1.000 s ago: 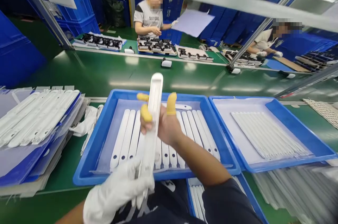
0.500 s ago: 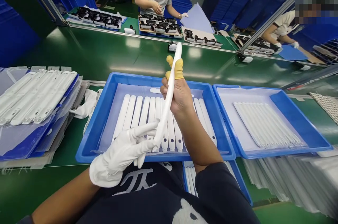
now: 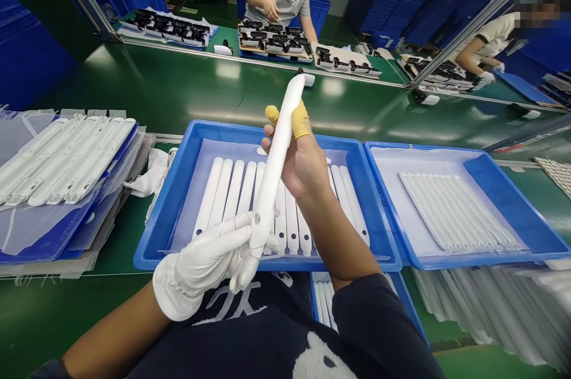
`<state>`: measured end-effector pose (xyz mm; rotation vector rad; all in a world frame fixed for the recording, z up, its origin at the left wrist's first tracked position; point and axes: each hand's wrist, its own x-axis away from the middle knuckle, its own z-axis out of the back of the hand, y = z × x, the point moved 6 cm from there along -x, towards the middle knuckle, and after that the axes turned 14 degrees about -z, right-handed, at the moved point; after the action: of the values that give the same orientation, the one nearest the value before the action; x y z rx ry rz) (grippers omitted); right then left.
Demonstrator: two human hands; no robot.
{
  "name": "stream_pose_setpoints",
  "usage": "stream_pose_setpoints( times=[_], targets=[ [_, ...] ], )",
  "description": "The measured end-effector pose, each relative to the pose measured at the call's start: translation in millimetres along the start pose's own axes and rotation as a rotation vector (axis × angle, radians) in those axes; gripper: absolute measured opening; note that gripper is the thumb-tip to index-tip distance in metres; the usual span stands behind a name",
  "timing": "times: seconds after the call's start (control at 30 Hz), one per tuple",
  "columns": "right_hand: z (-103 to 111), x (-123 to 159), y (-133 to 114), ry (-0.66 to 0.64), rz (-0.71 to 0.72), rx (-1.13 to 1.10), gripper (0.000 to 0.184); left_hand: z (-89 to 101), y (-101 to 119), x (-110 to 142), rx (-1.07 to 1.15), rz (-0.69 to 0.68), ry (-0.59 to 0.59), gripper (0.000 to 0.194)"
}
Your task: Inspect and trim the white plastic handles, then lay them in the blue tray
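Observation:
A long white plastic handle piece with a small round hole near its lower end is held up at a slant between both hands. My left hand, in a white glove, grips its lower end. Higher up, my right hand supports it, with yellow finger cots on some fingertips. Below the hands is a blue tray lined with a pale sheet. In it a row of similar white pieces lies side by side, several of them with a dark round hole at the near end; my arm hides part of the row.
On the right stands a second blue tray holding a block of white strips. Stacked white parts lie on sheets at the left, beside a white cloth. Across the green conveyor, two co-workers handle black-and-white parts.
The white handle piece has turned, so its broad face and round hole now show. My right fingers have shifted around it. A co-worker's blue sheet has gone from view.

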<state>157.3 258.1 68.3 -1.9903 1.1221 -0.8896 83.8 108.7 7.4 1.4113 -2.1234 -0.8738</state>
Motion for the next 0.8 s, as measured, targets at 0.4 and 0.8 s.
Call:
stream_pose_setpoints(
  times=[0.4,0.8],
  targets=[
    [-7.1,2.8,2.4,-0.071,-0.017,0.045,0.037,-1.5,11.6,2.9,-0.379,-0.016,0.196,0.032],
    [-19.2,9.6,2.2,-0.175,-0.082,-0.088,0.030,11.1,-1.3,-1.4,-0.347,-0.017,0.216,0.080]
  ],
)
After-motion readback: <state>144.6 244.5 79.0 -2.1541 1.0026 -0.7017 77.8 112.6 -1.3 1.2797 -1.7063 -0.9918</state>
